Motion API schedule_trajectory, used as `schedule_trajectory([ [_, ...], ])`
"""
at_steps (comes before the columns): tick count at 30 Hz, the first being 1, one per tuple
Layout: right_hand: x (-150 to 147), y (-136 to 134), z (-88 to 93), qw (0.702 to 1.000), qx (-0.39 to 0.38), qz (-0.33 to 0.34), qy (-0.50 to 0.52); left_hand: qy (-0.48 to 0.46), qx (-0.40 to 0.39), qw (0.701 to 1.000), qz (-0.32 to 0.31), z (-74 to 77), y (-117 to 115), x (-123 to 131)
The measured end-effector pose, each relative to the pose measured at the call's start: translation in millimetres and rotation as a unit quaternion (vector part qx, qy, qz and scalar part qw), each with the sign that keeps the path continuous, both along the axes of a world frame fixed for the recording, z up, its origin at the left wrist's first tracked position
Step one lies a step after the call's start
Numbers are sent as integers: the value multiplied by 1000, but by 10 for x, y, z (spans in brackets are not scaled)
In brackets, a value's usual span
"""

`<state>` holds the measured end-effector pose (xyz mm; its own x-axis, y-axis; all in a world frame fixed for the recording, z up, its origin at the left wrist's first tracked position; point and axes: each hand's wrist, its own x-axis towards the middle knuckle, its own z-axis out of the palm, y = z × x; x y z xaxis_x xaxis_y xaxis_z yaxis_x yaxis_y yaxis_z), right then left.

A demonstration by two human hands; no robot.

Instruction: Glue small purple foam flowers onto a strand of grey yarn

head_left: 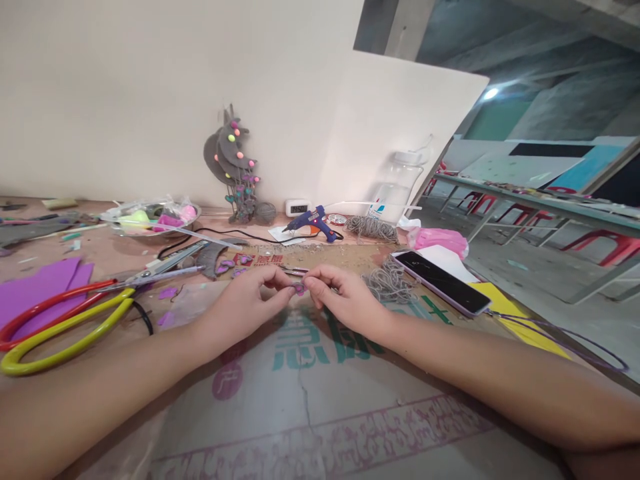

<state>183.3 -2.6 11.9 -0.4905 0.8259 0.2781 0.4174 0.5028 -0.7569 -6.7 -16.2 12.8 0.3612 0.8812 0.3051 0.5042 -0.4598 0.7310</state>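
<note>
Both my hands meet over the cardboard-covered table (310,393). My left hand (250,297) and my right hand (340,297) pinch a small purple piece (299,289) between their fingertips, just above the table. Thin grey cord seems to run from it. Several more small purple pieces (235,263) lie a little beyond my left hand. A loose bundle of grey cord (387,280) lies right of my right hand.
Two pairs of scissors (75,310) with red and yellow handles lie at left beside purple foam sheets (35,283). A phone (440,280) lies at right on yellow paper. A blue glue gun (313,223), a small clock (299,208), a grey felt ornament (233,163), a plastic jar (397,187) stand by the wall.
</note>
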Motion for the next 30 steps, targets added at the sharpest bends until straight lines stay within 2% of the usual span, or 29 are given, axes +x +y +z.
schedule_trajectory([
  [7, -19, 7, -24, 999, 0, -17, -34, 36, 35, 999, -5, -6, -14, -4],
  [14, -20, 1, -21, 999, 16, -19, -25, 23, -2, 1000, -7, 0, -11, 15],
  [24, -15, -13, 11, 1000, 17, -1, -20, 10, -7, 1000, -9, -9, 4, 6],
  [30, -23, 1, -10, 999, 28, -27, -28, 0, -11, 1000, -11, -14, 4, 1],
])
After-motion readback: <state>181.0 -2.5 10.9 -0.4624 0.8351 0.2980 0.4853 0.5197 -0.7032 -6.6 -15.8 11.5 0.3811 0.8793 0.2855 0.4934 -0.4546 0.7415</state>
